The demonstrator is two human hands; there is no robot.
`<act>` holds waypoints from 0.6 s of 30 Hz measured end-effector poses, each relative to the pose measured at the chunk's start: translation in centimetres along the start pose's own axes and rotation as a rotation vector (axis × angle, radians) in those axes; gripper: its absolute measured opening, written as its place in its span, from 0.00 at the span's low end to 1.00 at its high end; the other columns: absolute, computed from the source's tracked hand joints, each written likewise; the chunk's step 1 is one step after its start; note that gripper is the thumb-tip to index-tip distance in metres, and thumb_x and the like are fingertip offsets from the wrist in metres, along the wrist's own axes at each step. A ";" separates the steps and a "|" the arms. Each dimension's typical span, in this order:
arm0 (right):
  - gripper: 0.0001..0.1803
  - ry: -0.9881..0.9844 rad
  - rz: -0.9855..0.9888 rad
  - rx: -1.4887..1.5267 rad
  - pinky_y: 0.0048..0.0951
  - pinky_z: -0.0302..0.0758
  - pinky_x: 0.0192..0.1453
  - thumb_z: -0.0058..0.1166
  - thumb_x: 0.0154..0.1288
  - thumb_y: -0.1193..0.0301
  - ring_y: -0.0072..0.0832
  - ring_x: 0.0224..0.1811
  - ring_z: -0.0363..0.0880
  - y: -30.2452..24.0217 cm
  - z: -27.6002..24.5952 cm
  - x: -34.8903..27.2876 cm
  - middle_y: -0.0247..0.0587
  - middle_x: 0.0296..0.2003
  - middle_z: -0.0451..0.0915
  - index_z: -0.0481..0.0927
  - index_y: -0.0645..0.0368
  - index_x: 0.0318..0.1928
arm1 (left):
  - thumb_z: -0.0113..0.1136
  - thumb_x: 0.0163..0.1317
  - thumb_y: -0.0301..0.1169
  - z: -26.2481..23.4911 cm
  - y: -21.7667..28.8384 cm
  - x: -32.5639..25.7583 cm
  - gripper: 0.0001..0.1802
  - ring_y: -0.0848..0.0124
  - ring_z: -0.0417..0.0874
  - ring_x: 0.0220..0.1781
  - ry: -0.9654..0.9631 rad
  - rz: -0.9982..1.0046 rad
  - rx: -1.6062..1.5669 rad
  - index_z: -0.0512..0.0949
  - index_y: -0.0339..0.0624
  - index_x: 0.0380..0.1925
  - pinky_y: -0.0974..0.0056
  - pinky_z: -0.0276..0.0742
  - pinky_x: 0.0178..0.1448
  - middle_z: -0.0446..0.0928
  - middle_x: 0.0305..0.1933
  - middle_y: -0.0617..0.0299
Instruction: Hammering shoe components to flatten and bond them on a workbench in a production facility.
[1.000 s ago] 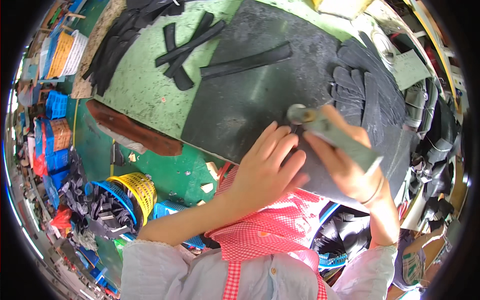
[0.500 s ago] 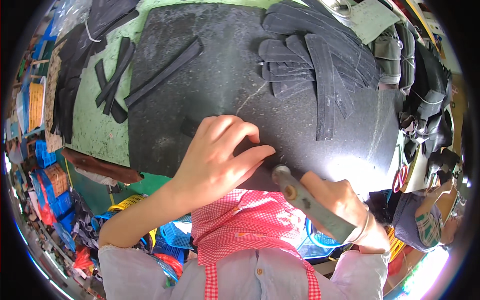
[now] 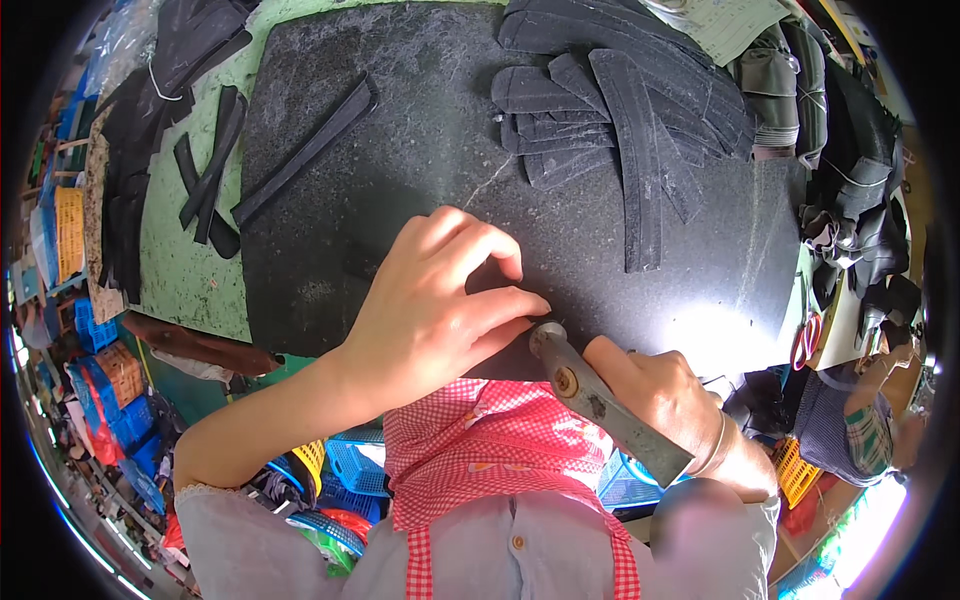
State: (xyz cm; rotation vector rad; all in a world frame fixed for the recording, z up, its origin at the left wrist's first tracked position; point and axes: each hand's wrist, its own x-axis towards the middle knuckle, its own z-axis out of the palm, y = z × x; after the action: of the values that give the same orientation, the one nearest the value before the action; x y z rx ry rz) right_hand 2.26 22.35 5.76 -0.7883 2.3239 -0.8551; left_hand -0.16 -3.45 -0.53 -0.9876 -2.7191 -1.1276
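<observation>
My left hand (image 3: 430,300) rests low over the black board (image 3: 400,130), its fingers bent and pressed down on a dark strip (image 3: 487,278) that barely stands out from the board. Most of that strip is hidden under the hand. In my right hand (image 3: 655,390) is a hammer (image 3: 610,415) with a long grey metal head. The round face of the hammer is just right of my left fingertips, near the board's front edge. My right fingers are wrapped round the handle, which is largely out of sight.
Black strips (image 3: 635,160) are piled at the board's far right. One strip (image 3: 305,150) lies at its left, and several cross on the green tabletop (image 3: 215,290). Red-handled scissors (image 3: 806,340) lie at right. Baskets (image 3: 357,466) stand below; another person's arm (image 3: 868,385) is at far right.
The hammer and my right hand have shifted slightly left, bringing the hammer face closer to my left fingertips. My left hand keeps its pose. The whole view has moved a little.
</observation>
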 end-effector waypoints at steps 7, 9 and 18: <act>0.05 0.064 0.081 -0.054 0.45 0.79 0.27 0.57 0.72 0.75 0.44 0.27 0.87 -1.1 -2.5 0.0 0.46 0.25 0.79 0.75 0.60 0.43 | 0.75 0.45 0.30 0.4 -0.4 -0.3 0.16 0.64 0.79 0.46 0.104 0.210 0.105 0.91 0.53 0.38 0.57 0.76 0.48 0.81 0.43 0.68; 0.09 0.120 0.050 -0.116 0.44 0.79 0.26 0.61 0.69 0.73 0.44 0.25 0.86 -0.4 -1.6 0.0 0.46 0.26 0.80 0.74 0.58 0.44 | 0.74 0.45 0.31 0.4 -0.4 -0.4 0.16 0.64 0.79 0.45 0.113 0.238 0.131 0.91 0.52 0.39 0.57 0.76 0.48 0.81 0.43 0.68; 0.10 0.193 -0.020 -0.225 0.42 0.79 0.26 0.61 0.68 0.74 0.43 0.25 0.86 -0.1 -0.7 0.7 0.45 0.25 0.79 0.73 0.60 0.45 | 0.77 0.44 0.31 0.2 -0.1 -0.2 0.17 0.67 0.79 0.42 0.104 0.178 0.117 0.91 0.53 0.39 0.56 0.74 0.48 0.80 0.39 0.72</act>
State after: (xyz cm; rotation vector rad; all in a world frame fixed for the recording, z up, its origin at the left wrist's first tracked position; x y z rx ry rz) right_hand 1.38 22.09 6.16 -0.8559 2.6208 -0.7123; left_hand -0.03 -3.48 -0.85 -1.0955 -2.5254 -0.9500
